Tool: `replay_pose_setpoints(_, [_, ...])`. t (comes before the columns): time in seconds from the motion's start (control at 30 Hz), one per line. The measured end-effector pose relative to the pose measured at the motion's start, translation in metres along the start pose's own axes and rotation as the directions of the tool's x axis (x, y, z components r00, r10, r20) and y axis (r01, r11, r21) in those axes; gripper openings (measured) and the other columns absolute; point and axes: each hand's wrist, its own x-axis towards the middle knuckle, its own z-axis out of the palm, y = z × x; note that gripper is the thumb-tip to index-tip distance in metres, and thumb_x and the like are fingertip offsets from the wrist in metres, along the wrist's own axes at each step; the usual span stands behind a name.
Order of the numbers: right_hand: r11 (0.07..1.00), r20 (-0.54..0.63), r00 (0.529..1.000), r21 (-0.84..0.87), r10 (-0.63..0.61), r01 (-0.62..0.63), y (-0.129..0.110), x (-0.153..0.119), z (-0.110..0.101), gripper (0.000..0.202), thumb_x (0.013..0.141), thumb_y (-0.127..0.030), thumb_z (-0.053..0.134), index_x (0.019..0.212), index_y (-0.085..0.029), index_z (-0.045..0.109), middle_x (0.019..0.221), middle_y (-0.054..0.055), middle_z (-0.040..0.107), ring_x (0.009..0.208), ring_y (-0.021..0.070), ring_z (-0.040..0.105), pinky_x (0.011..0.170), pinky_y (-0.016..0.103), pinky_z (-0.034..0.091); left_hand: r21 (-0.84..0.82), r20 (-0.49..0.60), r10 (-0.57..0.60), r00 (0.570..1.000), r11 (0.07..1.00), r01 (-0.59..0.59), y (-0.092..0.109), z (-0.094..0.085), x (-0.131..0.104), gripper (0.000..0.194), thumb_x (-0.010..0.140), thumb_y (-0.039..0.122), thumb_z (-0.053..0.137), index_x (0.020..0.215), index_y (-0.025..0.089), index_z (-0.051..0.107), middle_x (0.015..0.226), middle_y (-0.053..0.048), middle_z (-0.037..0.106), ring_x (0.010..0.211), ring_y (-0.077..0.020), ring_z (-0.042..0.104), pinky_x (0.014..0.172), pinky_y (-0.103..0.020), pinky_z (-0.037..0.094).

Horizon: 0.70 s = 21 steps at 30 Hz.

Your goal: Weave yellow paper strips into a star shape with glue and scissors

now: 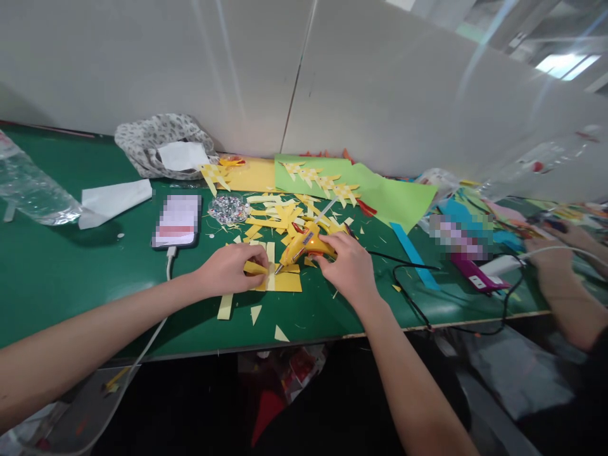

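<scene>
My right hand (349, 263) is closed around a yellow hot glue gun (304, 244), its metal nozzle pointing down and left at crossed paper strips. A glue stick (327, 209) juts from the gun's back end. With fingers pinched, my left hand (235, 269) grips a yellow paper strip (255, 268) by its end. Under that strip lie a yellow paper piece (287, 283) and an upright pale yellow strip (270, 256). Behind both hands, cut yellow paper strips (270, 218) form a loose pile.
A phone (177, 220) on a white cable lies left, near a plastic bottle (40, 183). Woven yellow paper pieces (323, 180) rest on green paper (380, 190) at the back. The gun's black cord (403, 291) loops right, towards a purple power strip (477, 273) and another person's hands (546, 256).
</scene>
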Motion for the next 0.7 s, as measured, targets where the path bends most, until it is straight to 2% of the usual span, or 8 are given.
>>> replay_pose_setpoints(0.47, [1.0, 0.025, 1.0, -0.008, -0.015, 0.015, -0.0012, -0.001, -0.0028, 0.033, 0.068, -0.027, 0.061, 0.101, -0.02, 0.062, 0.1, 0.006, 0.064, 0.096, 0.0241, 0.058, 0.076, 0.037, 0.049, 0.002, 0.004, -0.009, 1.0, 1.0, 0.009, 0.0038, -0.0035, -0.0012, 0.015, 0.069, 0.029, 0.054, 0.082, 0.022, 0.056, 0.088, -0.001, 0.066, 0.079, -0.0187, 0.061, 0.065, -0.026, 0.044])
replay_pose_setpoints(0.7, [1.0, -0.008, 1.0, -0.015, 0.006, -0.006, 0.0027, 0.0001, -0.0066, 0.034, 0.066, -0.028, 0.061, 0.099, -0.021, 0.062, 0.101, 0.006, 0.064, 0.098, 0.0249, 0.057, 0.074, 0.037, 0.049, 0.001, 0.007, -0.014, 1.0, 1.0, 0.014, 0.0043, -0.0027, -0.0004, 0.014, 0.069, 0.028, 0.055, 0.081, 0.022, 0.055, 0.087, 0.0, 0.066, 0.078, -0.0181, 0.061, 0.065, -0.027, 0.044])
